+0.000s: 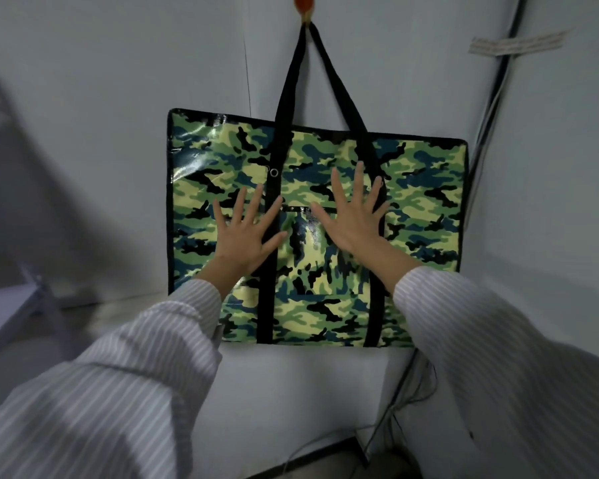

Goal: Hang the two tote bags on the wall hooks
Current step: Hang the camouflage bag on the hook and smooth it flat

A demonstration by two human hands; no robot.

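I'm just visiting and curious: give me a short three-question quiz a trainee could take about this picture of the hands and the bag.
1. True or false: the camouflage tote bag hangs by its black handles from the wall hook.
2. How do the left hand and right hand meet the bag? A) fists gripping the handles B) open, fingers spread over its front C) reaching inside it
3. Fill in: the person's sleeves are ______ in pattern.

Key: 1 true; 2 B; 3 striped.
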